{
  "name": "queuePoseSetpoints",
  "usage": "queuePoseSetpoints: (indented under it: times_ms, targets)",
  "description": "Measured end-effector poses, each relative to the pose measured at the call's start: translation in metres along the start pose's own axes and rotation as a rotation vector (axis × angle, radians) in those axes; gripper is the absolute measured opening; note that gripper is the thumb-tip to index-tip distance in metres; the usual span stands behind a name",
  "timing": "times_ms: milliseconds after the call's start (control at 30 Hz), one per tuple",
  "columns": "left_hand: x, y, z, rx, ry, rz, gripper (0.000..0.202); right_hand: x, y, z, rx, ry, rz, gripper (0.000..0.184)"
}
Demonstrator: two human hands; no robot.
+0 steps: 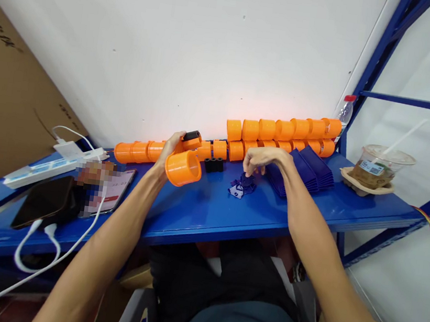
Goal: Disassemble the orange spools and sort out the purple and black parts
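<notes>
My left hand (171,148) is closed around an orange plastic cylindrical piece (183,168), whose round cup-like end faces me. A black block (192,136) shows at the top of this hand, by the thumb. Further right, my right hand (259,159) is bent down with its fingertips pinched together at a small heap of dark blue and whitish pieces (242,186). Whether anything sits between those fingertips is hidden. Between the hands lies a black piece with round holes (214,164).
Orange cylinders (275,130) are stacked in rows along the wall. A stack of dark blue sheets (303,167) lies right of my right hand. A drink cup (376,166) stands on the right; phones (45,202), cables and a power strip (56,164) lie left.
</notes>
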State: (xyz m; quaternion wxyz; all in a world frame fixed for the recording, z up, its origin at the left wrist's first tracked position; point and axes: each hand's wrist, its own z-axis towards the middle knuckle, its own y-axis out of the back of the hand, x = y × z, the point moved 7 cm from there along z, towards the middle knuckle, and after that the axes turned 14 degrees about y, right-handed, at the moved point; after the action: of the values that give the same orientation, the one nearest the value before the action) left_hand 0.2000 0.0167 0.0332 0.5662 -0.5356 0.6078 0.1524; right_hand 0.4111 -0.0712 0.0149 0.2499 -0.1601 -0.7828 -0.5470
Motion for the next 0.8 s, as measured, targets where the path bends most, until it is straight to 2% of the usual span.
queuePoseSetpoints:
  times_ms: [133,267,433,567,667,700,800]
  targets:
    - [0.002,0.004,0.006,0.008,-0.007,0.024,0.021,0.002,-0.005,0.004,0.019,-0.010,0.007,0.010]
    - [0.001,0.011,0.013,-0.015,-0.032,0.063,0.018,0.004,-0.005,0.004,0.037,-0.017,-0.010,0.014]
    - [0.004,0.014,0.023,0.062,-0.017,0.066,0.022,0.005,-0.003,0.002,0.024,-0.015,0.013,0.019]
    - [0.004,0.015,0.028,0.074,-0.018,0.074,0.028,0.002,0.001,0.000,-0.027,-0.002,0.016,0.017]
    - [0.003,0.013,0.028,0.083,-0.037,0.086,0.032,0.002,0.013,0.004,-0.179,0.077,0.021,0.010]
    - [0.003,0.012,0.027,0.091,-0.040,0.092,0.032,0.004,0.020,0.006,-0.281,0.119,0.007,0.006]
    - [0.004,0.009,0.023,0.117,-0.033,0.117,0.028,0.019,0.039,0.011,-0.682,0.287,-0.087,0.028]
